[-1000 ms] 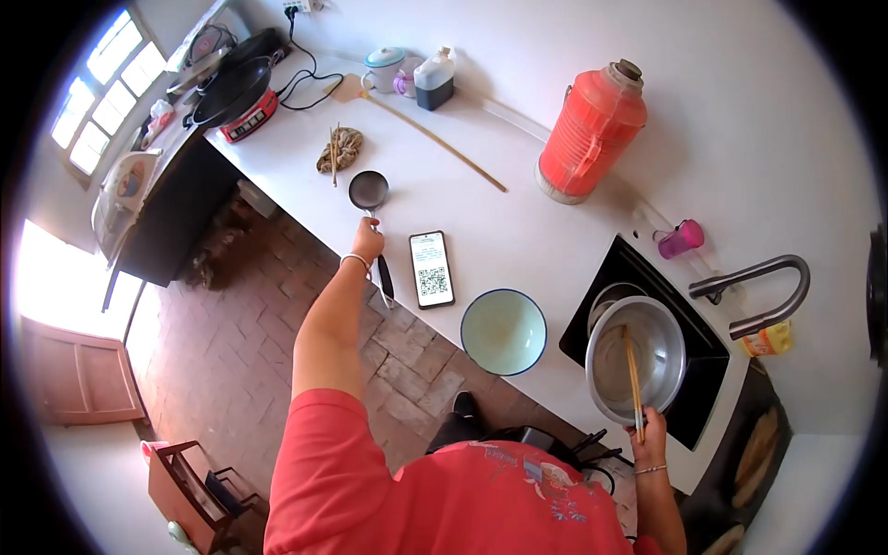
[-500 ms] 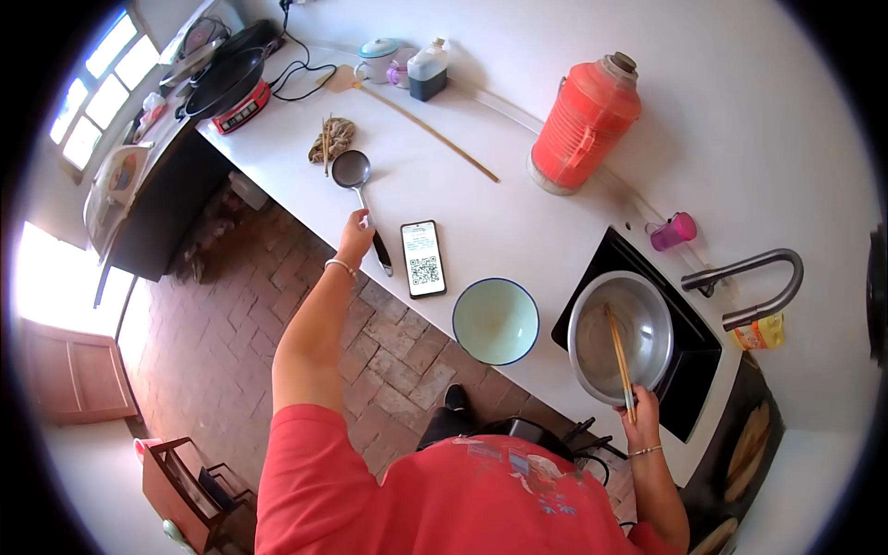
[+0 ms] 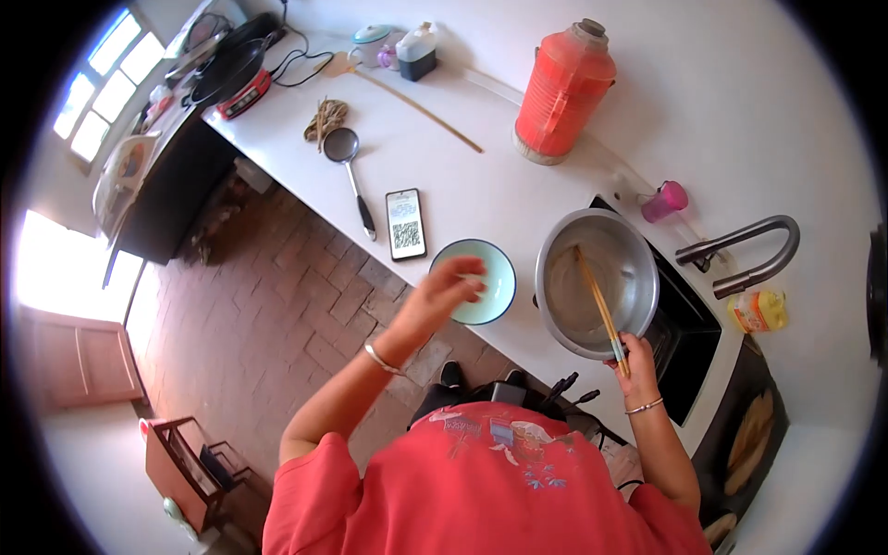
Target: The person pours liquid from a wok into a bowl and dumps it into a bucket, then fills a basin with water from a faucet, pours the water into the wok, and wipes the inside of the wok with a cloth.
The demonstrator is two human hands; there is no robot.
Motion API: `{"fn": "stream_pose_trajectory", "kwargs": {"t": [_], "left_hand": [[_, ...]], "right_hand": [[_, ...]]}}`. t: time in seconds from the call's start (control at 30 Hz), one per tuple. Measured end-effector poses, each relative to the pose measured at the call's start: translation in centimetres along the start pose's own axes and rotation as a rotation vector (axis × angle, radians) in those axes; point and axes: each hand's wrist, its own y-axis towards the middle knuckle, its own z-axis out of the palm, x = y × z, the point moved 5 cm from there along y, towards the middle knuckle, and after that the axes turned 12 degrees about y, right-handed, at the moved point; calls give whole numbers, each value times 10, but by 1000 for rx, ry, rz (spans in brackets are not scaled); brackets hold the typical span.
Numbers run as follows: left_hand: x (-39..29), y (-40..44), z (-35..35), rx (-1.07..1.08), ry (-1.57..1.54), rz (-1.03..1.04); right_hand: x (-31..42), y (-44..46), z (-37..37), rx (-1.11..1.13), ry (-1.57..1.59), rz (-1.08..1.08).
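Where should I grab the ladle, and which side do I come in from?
Probably best to take the ladle by its black handle, coming in from the near edge of the counter. The long handle points toward that edge, while the round cup lies farther in. The phone lies just right of the handle, so keep your fingers clear of it.

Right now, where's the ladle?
In the head view, the ladle lies on the white counter, left of the phone, its scoop end beside the crumpled cloth.
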Motion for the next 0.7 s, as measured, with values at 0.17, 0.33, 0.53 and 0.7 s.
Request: {"fn": "stream_pose_trajectory", "kwargs": {"t": [0.17, 0.33, 0.53, 0.7], "left_hand": [[26, -6, 88, 129, -190, -123], [19, -10, 125, 168, -324, -172], [24, -12, 140, 139, -378, -235], [20, -20, 143, 185, -423, -245]], "right_hand": [[14, 1, -2, 104, -30, 38], [24, -2, -9, 119, -70, 5], [35, -12, -13, 218, -133, 0], [36, -16, -18, 216, -188, -4]]}}
